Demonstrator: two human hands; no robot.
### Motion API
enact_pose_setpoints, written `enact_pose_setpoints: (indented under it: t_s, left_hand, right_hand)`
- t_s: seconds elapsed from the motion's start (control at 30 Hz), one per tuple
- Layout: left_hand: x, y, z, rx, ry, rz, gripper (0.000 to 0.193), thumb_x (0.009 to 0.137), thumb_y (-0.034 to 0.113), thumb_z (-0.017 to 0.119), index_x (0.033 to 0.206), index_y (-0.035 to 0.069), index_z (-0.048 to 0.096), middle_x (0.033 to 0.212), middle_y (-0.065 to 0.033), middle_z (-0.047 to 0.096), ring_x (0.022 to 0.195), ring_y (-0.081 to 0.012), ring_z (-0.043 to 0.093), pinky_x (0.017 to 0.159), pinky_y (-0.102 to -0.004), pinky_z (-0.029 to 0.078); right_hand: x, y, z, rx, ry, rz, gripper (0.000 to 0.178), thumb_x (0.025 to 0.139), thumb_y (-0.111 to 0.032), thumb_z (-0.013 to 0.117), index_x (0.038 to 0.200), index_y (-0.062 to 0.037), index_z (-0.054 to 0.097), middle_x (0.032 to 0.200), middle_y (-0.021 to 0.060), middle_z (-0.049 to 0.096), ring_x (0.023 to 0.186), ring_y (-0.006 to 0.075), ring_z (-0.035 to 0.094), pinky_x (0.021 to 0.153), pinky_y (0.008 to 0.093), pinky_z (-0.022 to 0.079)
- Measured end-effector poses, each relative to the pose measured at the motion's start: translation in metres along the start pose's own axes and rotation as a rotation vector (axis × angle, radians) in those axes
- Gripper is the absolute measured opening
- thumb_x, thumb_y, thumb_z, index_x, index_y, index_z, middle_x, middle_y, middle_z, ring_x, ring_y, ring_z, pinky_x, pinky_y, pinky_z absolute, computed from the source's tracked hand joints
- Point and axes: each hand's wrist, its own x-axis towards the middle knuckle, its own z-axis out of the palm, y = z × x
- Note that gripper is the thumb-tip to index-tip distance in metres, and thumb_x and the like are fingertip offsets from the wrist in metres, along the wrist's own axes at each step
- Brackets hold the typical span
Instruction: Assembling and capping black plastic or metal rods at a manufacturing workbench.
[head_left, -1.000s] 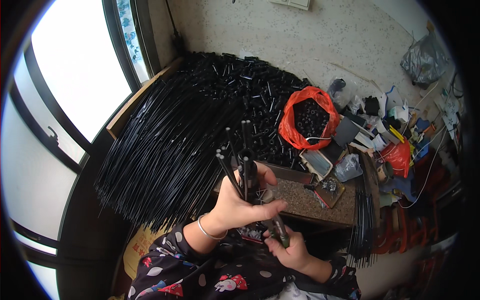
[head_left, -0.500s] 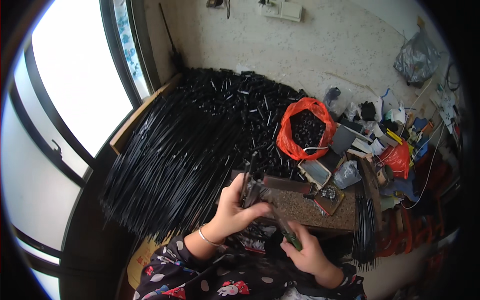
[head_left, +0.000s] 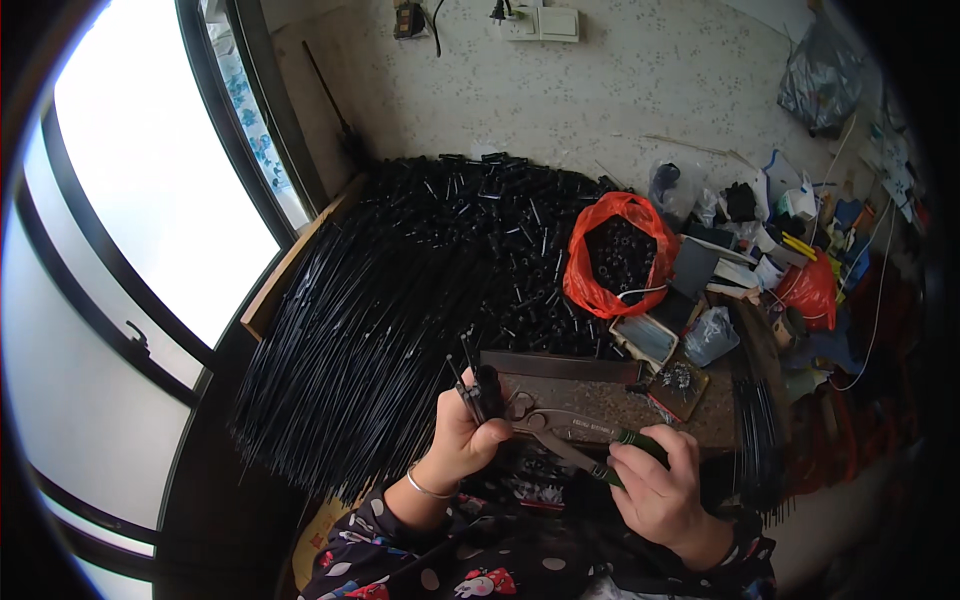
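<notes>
My left hand, with a bracelet at the wrist, is closed around a black tubular part with thin dark rods standing up from it. In my right hand are pliers with green handles, which stand apart. The pliers' jaws are at the right side of the black part, close to my left thumb; whether they grip anything is too small to tell. Both hands are above the near edge of the brown speckled work surface.
Long thin black rods lie massed on the left, with short black tubes heaped behind. A red plastic bag holds small dark rings. Nearby are a shallow tray, a clear bag and small metal pieces. Clutter fills the far right.
The pliers have swung up to the black part, their handles now spread in my right hand. My right hand has moved right and slightly up; my left still holds the part.
</notes>
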Motion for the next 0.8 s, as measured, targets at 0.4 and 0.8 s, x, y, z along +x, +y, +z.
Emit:
enact_pose_setpoints:
  t_s: [0.4, 0.8]
  left_hand:
    - [-0.002, -0.001, 0.008, -0.605, -0.178, -0.158, 0.040, 0.086, 0.039, 0.057, 0.089, 0.001, 0.046, 0.063, -0.0022, 0.046, 0.047, -0.0086, 0.042, 0.047, -0.0232, 0.041]
    - [0.001, 0.015, 0.010, -0.301, -0.012, -0.300, 0.052, 0.080, 0.052, 0.058, 0.092, 0.002, 0.046, 0.064, -0.0030, 0.050, 0.046, -0.0082, 0.047, 0.040, -0.0189, 0.033]
  right_hand:
    - [-0.006, 0.009, -0.004, 0.064, -0.005, 0.034, 0.019, 0.053, -0.009, 0.070, 0.069, -0.0066, 0.059, 0.096, 0.0037, 0.052, 0.093, 0.0308, 0.048, 0.079, 0.0450, 0.038]
    - [0.011, 0.028, -0.020, 0.155, -0.059, -0.148, 0.031, 0.058, -0.001, 0.072, 0.088, -0.0003, 0.063, 0.105, 0.0182, 0.055, 0.082, 0.0355, 0.058, 0.066, 0.0334, 0.051]
